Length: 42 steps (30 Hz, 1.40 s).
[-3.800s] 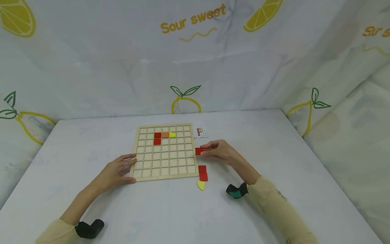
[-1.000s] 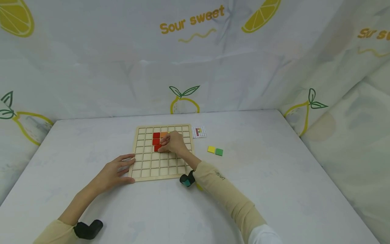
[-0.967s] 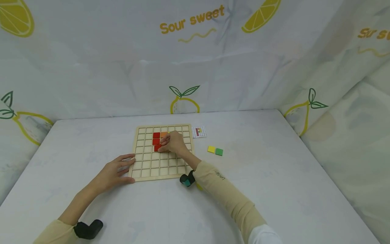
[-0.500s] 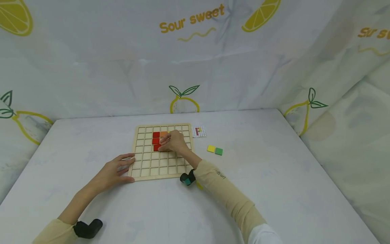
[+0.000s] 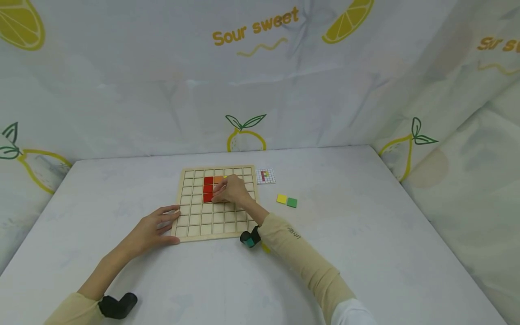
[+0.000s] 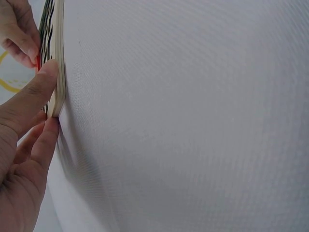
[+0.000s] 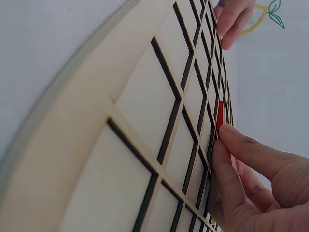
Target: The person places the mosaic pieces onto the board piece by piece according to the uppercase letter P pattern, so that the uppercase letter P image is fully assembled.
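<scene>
Held in a narrow pinch between thumb and fingers of the right hand [image 5: 232, 189]: a red tile [image 5: 207, 197], its right side at the fingertips, lowest of three in a column on the wooden grid board [image 5: 211, 237]. Directly above it, the other red tiles [image 5: 208, 185]; right of the topmost, an orange tile [image 5: 218, 179]. Left hand [image 5: 148, 232] spread wide, resting against the board's left edge and near corner. Largely hidden behind the right hand, a yellow piece [image 5: 225, 177]; mostly covered by the right sleeve [image 5: 300, 248], another bit of yellow [image 5: 265, 248] on the bench [image 5: 183, 284]. From the right wrist, only a thin sliver of the pinched tile beside the thumb. Impossible to tell whether fully seated in its cell. Too small for detail: the pattern card [image 5: 266, 176] just beside the board.
</scene>
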Motion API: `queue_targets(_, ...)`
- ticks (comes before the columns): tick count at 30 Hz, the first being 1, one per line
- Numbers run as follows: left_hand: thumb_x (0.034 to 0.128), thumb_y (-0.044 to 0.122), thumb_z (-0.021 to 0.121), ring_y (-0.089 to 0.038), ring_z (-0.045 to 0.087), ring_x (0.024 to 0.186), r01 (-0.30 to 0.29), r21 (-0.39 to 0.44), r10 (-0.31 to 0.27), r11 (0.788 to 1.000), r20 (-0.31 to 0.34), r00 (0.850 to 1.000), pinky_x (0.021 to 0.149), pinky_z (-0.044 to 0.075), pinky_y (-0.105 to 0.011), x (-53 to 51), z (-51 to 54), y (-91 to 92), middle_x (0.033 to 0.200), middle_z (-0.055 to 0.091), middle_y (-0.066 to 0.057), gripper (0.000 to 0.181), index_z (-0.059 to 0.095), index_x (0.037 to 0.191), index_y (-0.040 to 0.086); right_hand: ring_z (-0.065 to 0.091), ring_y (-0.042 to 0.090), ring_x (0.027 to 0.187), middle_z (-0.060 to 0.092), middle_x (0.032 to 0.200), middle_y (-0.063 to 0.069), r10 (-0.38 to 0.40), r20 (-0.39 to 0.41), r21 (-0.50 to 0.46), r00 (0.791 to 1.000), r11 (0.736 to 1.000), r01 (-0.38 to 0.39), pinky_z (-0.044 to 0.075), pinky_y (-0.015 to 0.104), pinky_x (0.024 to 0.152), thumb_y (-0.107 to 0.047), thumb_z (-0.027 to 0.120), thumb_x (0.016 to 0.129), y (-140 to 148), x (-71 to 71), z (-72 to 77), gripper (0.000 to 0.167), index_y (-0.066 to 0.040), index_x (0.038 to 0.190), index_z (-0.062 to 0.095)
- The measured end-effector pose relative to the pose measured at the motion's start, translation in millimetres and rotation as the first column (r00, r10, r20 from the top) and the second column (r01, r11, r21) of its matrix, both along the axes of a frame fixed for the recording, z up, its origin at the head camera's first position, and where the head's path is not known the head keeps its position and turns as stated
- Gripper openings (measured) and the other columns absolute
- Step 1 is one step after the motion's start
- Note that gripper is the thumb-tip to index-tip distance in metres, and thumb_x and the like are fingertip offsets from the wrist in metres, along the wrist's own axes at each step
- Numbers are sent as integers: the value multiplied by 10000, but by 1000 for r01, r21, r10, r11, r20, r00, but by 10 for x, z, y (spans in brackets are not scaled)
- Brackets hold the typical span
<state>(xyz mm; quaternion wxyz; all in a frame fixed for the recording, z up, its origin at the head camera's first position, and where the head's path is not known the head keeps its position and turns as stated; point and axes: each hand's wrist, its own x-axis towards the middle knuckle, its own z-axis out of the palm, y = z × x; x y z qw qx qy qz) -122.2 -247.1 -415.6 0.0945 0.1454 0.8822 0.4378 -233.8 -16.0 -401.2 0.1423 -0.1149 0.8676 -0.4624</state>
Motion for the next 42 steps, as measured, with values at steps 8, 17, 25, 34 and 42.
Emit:
queue_targets(8, 718, 39, 811, -458, 395, 1291, 9, 9, -8, 1000, -6, 1000, 972, 499, -376, 6, 15, 23, 1455, 323, -279, 708, 465, 1289, -197, 683, 164, 716, 724, 773, 112, 20, 0, -3, 1000, 1000, -20, 556, 278, 897, -56, 826, 742, 30, 2, 3, 170, 7, 869, 732)
queue_targets(17, 719, 47, 811, -467, 398, 1284, 21, -9, -21, 1000, -27, 999, 967, 500, -377, -4, 27, 36, 1446, 329, -286, 709, 465, 1287, -199, 693, 171, 737, 709, 938, 186, 43, 257, -274, 966, 961, 30, 626, 280, 725, 43, 721, 820, 149, -36, 35, 218, 95, 1026, 669)
queue_targets(25, 713, 45, 814, -451, 408, 1281, 10, -14, -11, 1000, -24, 1000, 962, 507, -365, -16, 5, 15, 1450, 334, -273, 712, 469, 1288, -194, 686, 301, 924, 675, 1047, 217, 81, 389, -420, 918, 902, 98, 565, 418, 912, 77, 659, 859, 407, -50, 168, 283, 112, 1136, 615)
queue_targets(34, 705, 55, 820, -450, 411, 1279, 2, -26, -3, 1000, -23, 1000, 960, 508, -357, 0, -27, 4, 1452, 335, -272, 716, 477, 1283, -191, 682, 265, 936, 653, 1141, 221, 79, 395, -350, 916, 934, 71, 588, 359, 871, 40, 664, 871, 772, 78, 177, 285, 76, 1150, 619)
queue_targets(42, 708, 53, 820, -453, 402, 1286, -1, -19, 0, 1000, -19, 1000, 971, 498, -352, -6, -32, -25, 1457, 329, -266, 716, 475, 1287, -189, 681, 221, 888, 674, 1056, 177, 27, 401, -274, 916, 957, 92, 587, 388, 859, 13, 677, 870, 1192, 259, 187, 306, 60, 1165, 612)
